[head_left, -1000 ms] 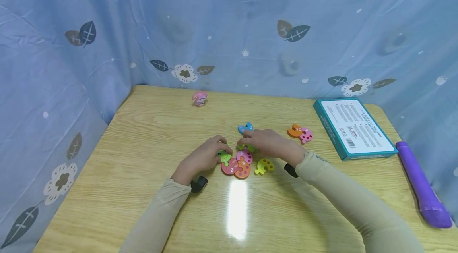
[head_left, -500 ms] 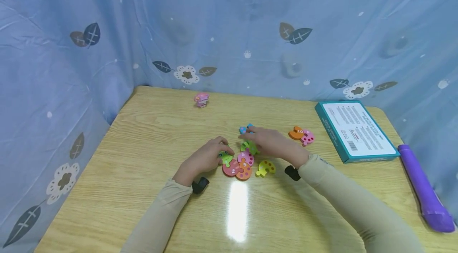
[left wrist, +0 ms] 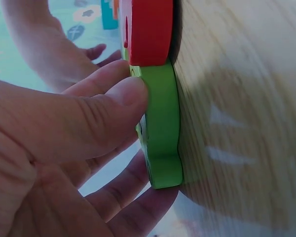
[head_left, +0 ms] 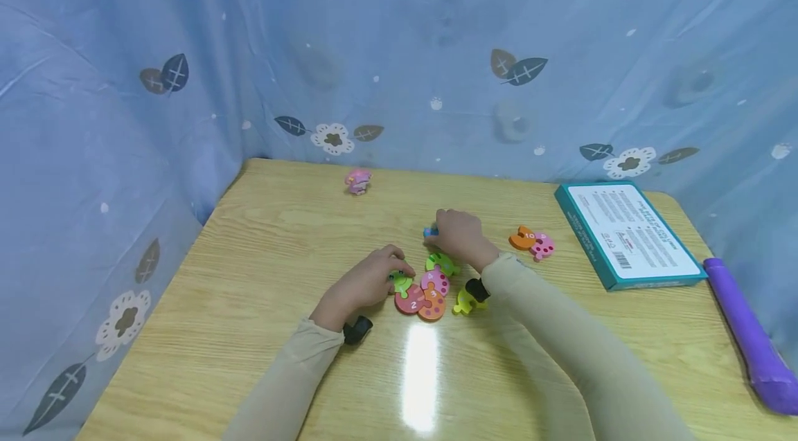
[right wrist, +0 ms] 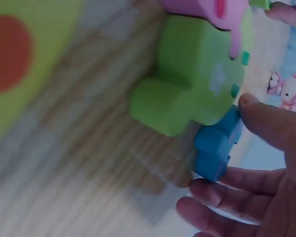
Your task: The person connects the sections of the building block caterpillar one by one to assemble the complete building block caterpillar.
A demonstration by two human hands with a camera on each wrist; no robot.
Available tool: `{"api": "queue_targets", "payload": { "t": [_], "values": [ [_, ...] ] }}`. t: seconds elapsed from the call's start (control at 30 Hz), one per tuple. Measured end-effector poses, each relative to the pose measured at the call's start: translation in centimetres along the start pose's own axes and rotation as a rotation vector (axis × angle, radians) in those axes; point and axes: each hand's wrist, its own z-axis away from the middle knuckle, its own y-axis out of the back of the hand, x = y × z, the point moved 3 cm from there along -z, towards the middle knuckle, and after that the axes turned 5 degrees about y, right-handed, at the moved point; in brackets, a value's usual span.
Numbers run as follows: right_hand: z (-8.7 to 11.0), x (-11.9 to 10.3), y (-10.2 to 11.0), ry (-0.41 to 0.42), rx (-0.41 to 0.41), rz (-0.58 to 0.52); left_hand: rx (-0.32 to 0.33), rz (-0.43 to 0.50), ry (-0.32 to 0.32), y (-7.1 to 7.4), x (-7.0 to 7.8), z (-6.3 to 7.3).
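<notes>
My left hand (head_left: pixel 369 280) holds a green puzzle piece with a painted face (left wrist: pixel 163 116), thumb on its top and fingertips at its edge. That piece joins a curved chain on the table: a red piece marked 2 (head_left: pixel 408 302), an orange 3 (head_left: pixel 435 307), a pink 4 (head_left: pixel 439 280) and a green spotted piece (head_left: pixel 440 262). My right hand (head_left: pixel 463 233) pinches a blue puzzle piece (right wrist: pixel 214 148) between thumb and fingers, just beyond the green spotted piece. A yellow spotted piece (head_left: pixel 463 302) lies under my right wrist, partly covered by the black wrist camera (head_left: pixel 477 289).
Right of my right hand lie an orange piece marked 10 (head_left: pixel 522 238) and a pink spotted piece (head_left: pixel 543 247), side by side. Farther right are a teal box (head_left: pixel 636 233) and a purple microphone-shaped object (head_left: pixel 748 337). A small pink figurine (head_left: pixel 358 181) stands near the back edge.
My right hand has moved from over the green spotted piece to the blue piece and now pinches it. My left hand stays on the green face piece. The head view has shifted slightly.
</notes>
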Motion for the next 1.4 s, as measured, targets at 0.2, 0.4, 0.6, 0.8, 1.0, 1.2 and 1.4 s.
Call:
{"api": "queue_targets", "payload": {
  "t": [0.2,0.4,0.6,0.8,1.0,1.2,1.4],
  "values": [
    [1.6,0.8,0.5,0.045,0.056,-0.056,0.005,-0.013,0.008,-0.4,0.0,-0.2],
    [4.7,1.8,1.2,0.164,0.132,-0.050,0.003,-0.002,0.013,-0.3,0.0,-0.2],
    [7.3,2.1,0.4,0.241,0.116,-0.064,0.005,0.001,0.016,-0.3,-0.1,-0.2],
    [8.3,2.0,-0.5,0.246,0.122,-0.072,0.005,0.002,0.015,-0.3,-0.1,-0.2],
    [8.6,2.1,-1.2,0.234,0.124,-0.068,-0.005,-0.005,0.021,-0.3,-0.1,-0.2],
    [8.7,1.9,-1.3,0.229,0.140,-0.041,0.003,0.000,0.014,-0.3,0.0,-0.2],
    [8.6,1.7,-1.1,0.204,0.130,-0.026,0.008,0.008,0.004,-0.2,0.0,-0.1]
  ]
}}
